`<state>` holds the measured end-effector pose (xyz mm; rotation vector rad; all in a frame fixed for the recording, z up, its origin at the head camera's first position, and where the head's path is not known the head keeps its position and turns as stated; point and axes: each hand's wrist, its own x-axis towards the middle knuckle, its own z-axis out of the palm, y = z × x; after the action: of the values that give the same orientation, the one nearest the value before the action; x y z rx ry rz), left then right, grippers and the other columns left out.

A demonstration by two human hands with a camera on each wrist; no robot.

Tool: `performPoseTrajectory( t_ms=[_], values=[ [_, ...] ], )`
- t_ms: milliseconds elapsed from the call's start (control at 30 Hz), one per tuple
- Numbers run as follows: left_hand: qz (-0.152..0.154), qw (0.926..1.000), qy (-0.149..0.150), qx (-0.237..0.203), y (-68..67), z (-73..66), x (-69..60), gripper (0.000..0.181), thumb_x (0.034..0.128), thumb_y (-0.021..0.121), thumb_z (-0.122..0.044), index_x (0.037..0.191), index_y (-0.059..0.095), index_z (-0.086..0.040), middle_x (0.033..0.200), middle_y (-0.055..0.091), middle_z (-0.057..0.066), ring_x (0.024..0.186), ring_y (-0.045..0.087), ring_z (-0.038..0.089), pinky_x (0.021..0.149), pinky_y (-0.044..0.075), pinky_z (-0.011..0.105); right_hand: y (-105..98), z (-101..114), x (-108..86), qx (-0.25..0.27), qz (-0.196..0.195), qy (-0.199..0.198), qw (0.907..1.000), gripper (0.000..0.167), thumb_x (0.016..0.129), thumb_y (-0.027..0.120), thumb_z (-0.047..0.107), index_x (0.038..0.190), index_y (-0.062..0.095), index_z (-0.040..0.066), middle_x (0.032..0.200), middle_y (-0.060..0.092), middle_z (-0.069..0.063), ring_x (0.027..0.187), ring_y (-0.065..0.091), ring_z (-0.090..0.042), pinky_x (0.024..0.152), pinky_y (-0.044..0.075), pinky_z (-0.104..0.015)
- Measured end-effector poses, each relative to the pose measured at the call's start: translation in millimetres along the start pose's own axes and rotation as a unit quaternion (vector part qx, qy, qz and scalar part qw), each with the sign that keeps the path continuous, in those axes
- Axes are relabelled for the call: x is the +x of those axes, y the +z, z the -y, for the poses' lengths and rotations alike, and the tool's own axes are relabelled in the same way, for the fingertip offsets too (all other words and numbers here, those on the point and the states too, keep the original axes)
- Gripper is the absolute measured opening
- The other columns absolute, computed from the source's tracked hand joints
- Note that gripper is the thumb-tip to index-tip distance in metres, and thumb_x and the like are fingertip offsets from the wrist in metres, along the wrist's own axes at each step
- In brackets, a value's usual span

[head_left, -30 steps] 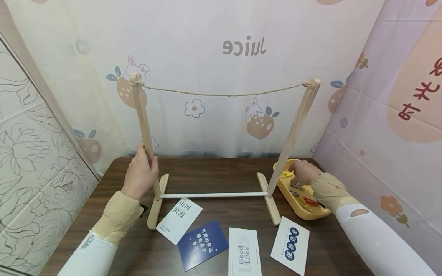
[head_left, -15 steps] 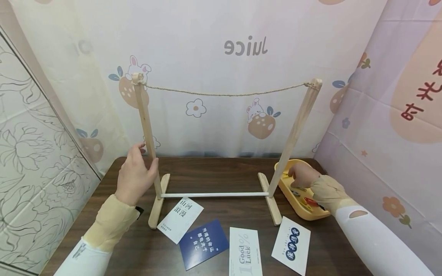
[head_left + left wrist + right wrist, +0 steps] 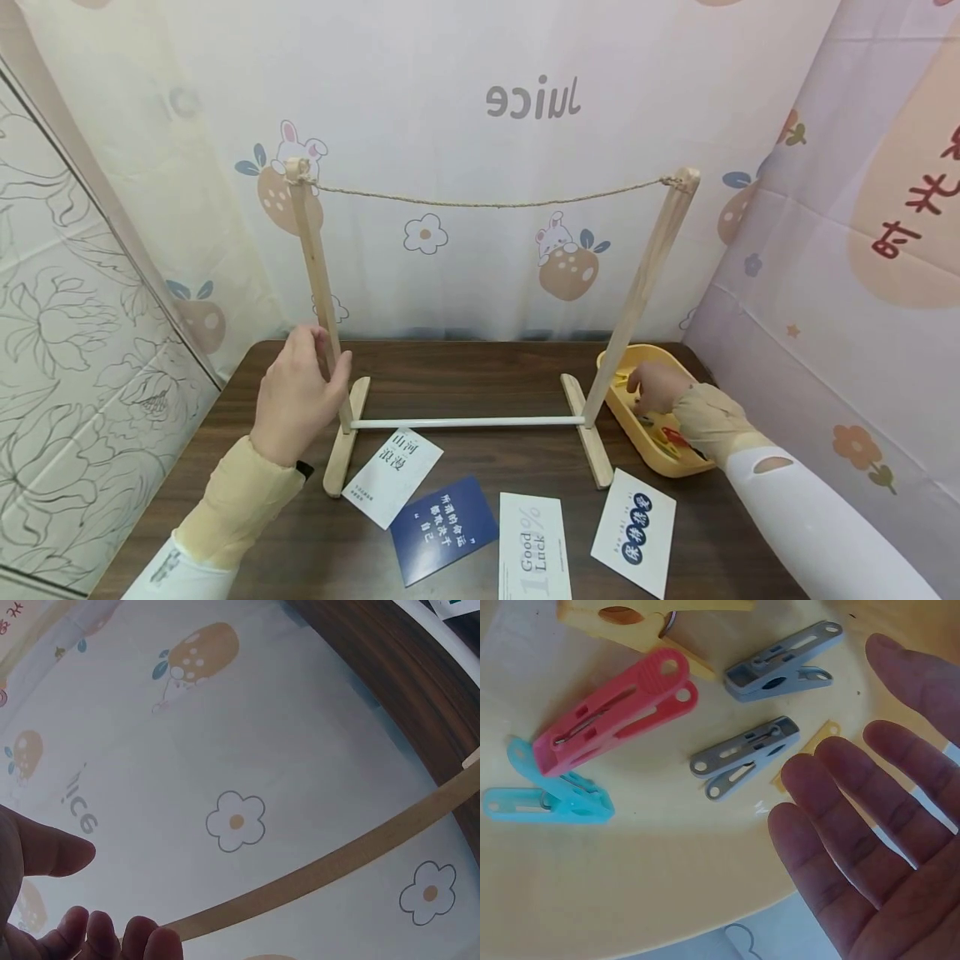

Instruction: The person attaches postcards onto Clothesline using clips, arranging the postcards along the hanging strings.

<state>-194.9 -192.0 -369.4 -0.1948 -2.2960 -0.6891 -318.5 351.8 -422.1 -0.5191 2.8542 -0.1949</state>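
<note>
L hand [image 3: 298, 400] slips lower nr wooden post [image 3: 315, 267], grip wide; R hand [image 3: 662, 387], ditto, over tray [image 3: 671, 468]; teal clothespin [image 3: 574, 808] in R-wrist cam only.

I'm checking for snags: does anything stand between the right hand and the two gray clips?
Nothing visible blocks the right hand from the gray clips; a yellow piece, partly behind the fingers, lies beside the nearer one.

- right hand [image 3: 881, 799], fingers extended, beside two grey clips [image 3: 748, 744]
- red clip [image 3: 615, 709] overlapping the teal clip [image 3: 577, 806]
- yellow clip [image 3: 641, 628] near the top
- yellow tray [image 3: 682, 877] beneath them
</note>
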Motion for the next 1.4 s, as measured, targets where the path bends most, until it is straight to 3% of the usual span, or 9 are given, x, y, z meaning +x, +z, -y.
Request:
performPoseTrajectory(
  t_ms=[200,500,700,967,1133,1300,1400],
  values=[
    [0.026,0.9994,0.024,-0.001,2.2,-3.8,-6.4,0.023,0.0959,0.077,-0.008,0.111,0.064,0.003,0.091,0.065,0.014,0.071,0.06,0.028,0.061,0.051,0.045,3,-1,0.8,0.001,0.017,-0.016,0.9997,0.023,0.084,0.083,0.0,0.106,0.079,-0.006,0.096,0.077,-0.018,0.082,0.069,-0.024,0.075,0.061,-0.044],
    [0.079,0.9965,0.028,-0.001,13.1,-1.7,-16.1,0.014,0.0972,0.074,-0.01,0.103,0.067,0.0,0.091,0.068,0.014,0.067,0.06,0.022,0.06,0.053,0.043,12,-9,9.5,0.005,0.039,-0.013,0.9991,0.02,0.09,0.076,-0.001,0.108,0.078,-0.007,0.096,0.077,-0.018,0.083,0.069,-0.025,0.075,0.061,-0.044],
    [0.124,0.9918,0.026,0.012,23.0,-0.1,-20.1,0.014,0.0972,0.076,-0.011,0.103,0.068,-0.001,0.094,0.07,0.013,0.067,0.061,0.023,0.061,0.055,0.045,19,-15,15.3,0.01,0.049,-0.006,0.9987,0.024,0.087,0.074,-0.004,0.111,0.077,-0.007,0.095,0.075,-0.017,0.083,0.067,-0.025,0.074,0.06,-0.041],
    [0.197,0.9798,0.01,0.033,38.1,5.6,-27.5,0.026,0.0942,0.082,-0.018,0.109,0.072,0.001,0.098,0.075,0.015,0.076,0.072,0.029,0.07,0.061,0.051,25,-16,17.9,0.015,0.046,-0.021,0.9986,0.019,0.086,0.072,-0.004,0.103,0.078,-0.003,0.087,0.072,-0.009,0.076,0.063,-0.021,0.067,0.054,-0.034],
    [0.258,0.9648,-0.015,0.046,47.2,9.1,-34.9,0.034,0.0948,0.083,-0.021,0.115,0.071,0.003,0.112,0.077,0.022,0.087,0.077,0.039,0.077,0.062,0.056,27,-16,19.7,0.011,0.047,-0.013,0.9988,0.017,0.087,0.07,-0.005,0.102,0.078,-0.002,0.087,0.072,-0.01,0.076,0.063,-0.022,0.067,0.054,-0.034],
    [0.301,0.9512,-0.032,0.062,58.8,12.8,-41.5,0.037,0.0932,0.085,-0.021,0.116,0.072,0.005,0.107,0.078,0.024,0.079,0.076,0.032,0.071,0.062,0.051,28,-15,21.7,-0.008,0.048,-0.009,0.9987,0.017,0.087,0.068,-0.007,0.099,0.078,0.0,0.086,0.072,-0.01,0.075,0.063,-0.022,0.067,0.055,-0.035],
    [0.314,0.9467,-0.029,0.067,63.8,13.0,-45.7,0.034,0.0918,0.086,-0.02,0.111,0.072,0.005,0.098,0.076,0.02,0.074,0.072,0.027,0.069,0.061,0.048,29,-14,24.3,-0.024,0.048,-0.016,0.9985,0.018,0.086,0.067,-0.008,0.095,0.078,0.002,0.083,0.071,-0.007,0.073,0.062,-0.021,0.066,0.054,-0.033]
  ],
)
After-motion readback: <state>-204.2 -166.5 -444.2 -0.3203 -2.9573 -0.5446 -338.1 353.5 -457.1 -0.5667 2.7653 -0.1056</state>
